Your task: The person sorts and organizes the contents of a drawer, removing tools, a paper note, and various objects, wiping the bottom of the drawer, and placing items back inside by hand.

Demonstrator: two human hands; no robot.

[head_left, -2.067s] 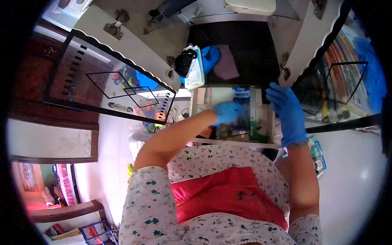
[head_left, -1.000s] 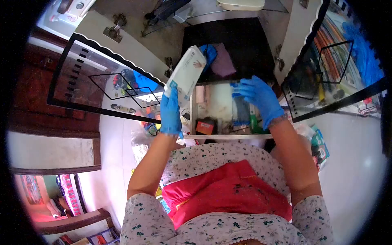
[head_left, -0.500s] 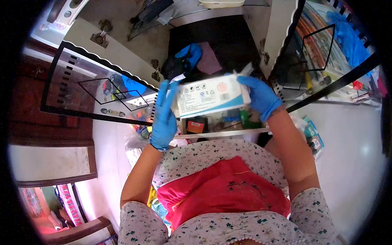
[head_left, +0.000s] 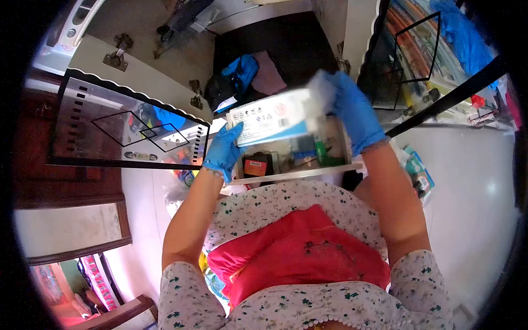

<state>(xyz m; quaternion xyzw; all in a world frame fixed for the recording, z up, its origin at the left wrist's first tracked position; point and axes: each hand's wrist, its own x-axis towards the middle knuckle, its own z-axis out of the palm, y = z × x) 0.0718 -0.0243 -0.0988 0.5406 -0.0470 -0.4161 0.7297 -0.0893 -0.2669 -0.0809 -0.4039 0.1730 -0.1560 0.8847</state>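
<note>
A white printed box point(head_left: 269, 118) with a blue stripe and a barcode is held up over an open drawer, tilted up to the right. My left hand point(head_left: 223, 151), in a blue glove, grips its lower left end. At the box's right end is my right hand point(head_left: 355, 113), also blue-gloved, with its fingers closed by a whitish, blurred piece point(head_left: 322, 91). Whether that piece is a flap of the box or something separate, I cannot tell.
The drawer point(head_left: 297, 173) below holds a dark box with an orange label point(head_left: 256, 167) and a green item point(head_left: 320, 149). Behind, a dark cabinet shelf point(head_left: 297, 55) carries blue and mauve cloth point(head_left: 268, 74). Open glass-panelled doors point(head_left: 132, 124) flank both sides. Red cloth point(head_left: 297, 247) covers my lap.
My left hand has gone from outstretched fingers beside the box to gripping its left end. My right hand has shifted slightly up and right at the other end. The view has shifted somewhat.
</note>
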